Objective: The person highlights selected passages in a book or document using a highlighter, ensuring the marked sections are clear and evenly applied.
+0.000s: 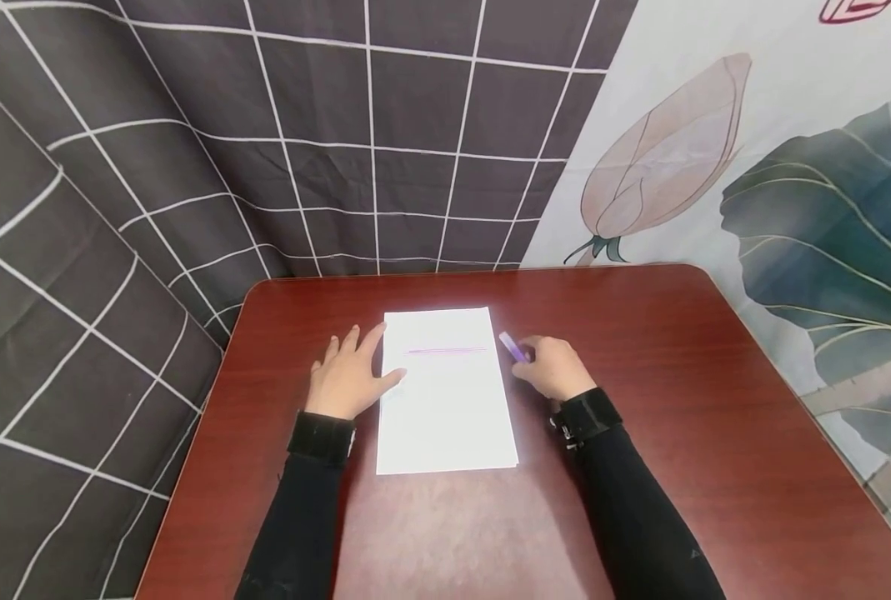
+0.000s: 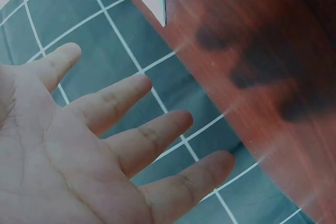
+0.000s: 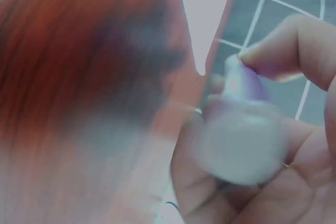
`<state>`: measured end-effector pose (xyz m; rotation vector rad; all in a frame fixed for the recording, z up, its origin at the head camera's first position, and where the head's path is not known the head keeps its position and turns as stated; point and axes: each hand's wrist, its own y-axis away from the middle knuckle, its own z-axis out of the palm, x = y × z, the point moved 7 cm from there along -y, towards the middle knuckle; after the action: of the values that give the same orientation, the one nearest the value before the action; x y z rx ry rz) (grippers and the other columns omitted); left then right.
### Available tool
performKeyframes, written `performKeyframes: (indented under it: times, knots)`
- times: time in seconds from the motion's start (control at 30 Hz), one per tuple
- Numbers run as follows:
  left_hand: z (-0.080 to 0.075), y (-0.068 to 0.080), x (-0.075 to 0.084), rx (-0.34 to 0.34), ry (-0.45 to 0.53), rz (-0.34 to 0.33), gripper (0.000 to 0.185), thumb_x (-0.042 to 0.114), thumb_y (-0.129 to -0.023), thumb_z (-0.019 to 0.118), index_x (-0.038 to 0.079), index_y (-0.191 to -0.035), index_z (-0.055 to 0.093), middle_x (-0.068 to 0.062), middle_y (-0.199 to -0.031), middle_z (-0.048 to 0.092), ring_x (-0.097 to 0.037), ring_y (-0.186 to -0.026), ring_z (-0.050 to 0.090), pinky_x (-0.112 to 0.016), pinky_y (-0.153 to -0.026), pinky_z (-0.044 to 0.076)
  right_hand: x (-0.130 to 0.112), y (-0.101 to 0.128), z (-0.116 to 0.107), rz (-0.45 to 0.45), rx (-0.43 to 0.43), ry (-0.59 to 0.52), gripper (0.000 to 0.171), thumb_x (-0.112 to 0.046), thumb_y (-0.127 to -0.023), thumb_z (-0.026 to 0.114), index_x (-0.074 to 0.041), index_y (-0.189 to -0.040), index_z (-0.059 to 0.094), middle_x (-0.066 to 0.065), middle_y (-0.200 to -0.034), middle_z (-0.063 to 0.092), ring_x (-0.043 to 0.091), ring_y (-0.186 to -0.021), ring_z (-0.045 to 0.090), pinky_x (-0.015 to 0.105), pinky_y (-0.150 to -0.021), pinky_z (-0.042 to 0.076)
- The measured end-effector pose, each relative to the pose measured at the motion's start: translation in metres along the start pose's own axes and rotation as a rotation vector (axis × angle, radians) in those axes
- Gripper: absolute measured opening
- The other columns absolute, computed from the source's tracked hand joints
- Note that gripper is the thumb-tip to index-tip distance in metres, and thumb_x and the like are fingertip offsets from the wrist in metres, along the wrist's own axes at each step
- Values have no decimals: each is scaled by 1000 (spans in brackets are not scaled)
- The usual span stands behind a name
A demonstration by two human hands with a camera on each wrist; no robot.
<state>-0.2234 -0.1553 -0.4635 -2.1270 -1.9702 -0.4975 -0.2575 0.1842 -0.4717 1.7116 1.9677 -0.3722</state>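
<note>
A white sheet of paper lies on the table, with a thin purple-pink line drawn across its upper part. My left hand is at the sheet's left side, its thumb over the edge; the left wrist view shows the fingers straight and spread. Just right of the paper, my right hand pinches a short purple-and-white marker, which tilts up and left. Close up in the right wrist view, the marker is blurred, with a pale round end toward the camera and curled fingers around it.
The reddish-brown wooden table has rounded far corners. A dark grey cloth with white grid lines hangs behind and to the left. At the right hangs a white cloth with a pink bud and a blue-green leaf.
</note>
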Motion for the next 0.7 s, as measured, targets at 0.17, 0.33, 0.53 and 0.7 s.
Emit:
performKeyframes:
  times: [0.17,0.33,0.53,0.7]
  knots:
    - [-16,0,4,53,2,25,96,72,-101,68,31,-179,33,-22,-183,40,-62,-167,37,-87,-124,37,-15,-3,-6,-85,34,-65,37,-17,-103,63,6,-131,74,20,-101,69,25,-79,64,32,-70,51]
    - [-27,2,18,88,11,55,94,74,-101,67,30,-178,37,-22,-181,44,-60,-166,41,-87,-123,40,-38,0,-8,-180,61,-73,38,-15,-108,61,4,-138,74,19,-111,67,29,-96,61,37,-81,51]
    - [-35,0,44,128,58,121,88,68,-103,71,30,-176,41,-17,-179,49,-55,-166,43,-84,-125,41,-64,10,-12,-287,85,-121,39,-14,-109,66,1,-144,74,16,-116,72,27,-98,63,38,-85,53]
    - [-39,-4,71,120,91,229,77,47,-106,77,25,-173,48,-14,-177,54,-52,-167,44,-80,-127,41,-76,15,-18,-323,106,-163,38,-16,-108,72,-5,-143,76,12,-114,73,24,-95,63,35,-82,56]
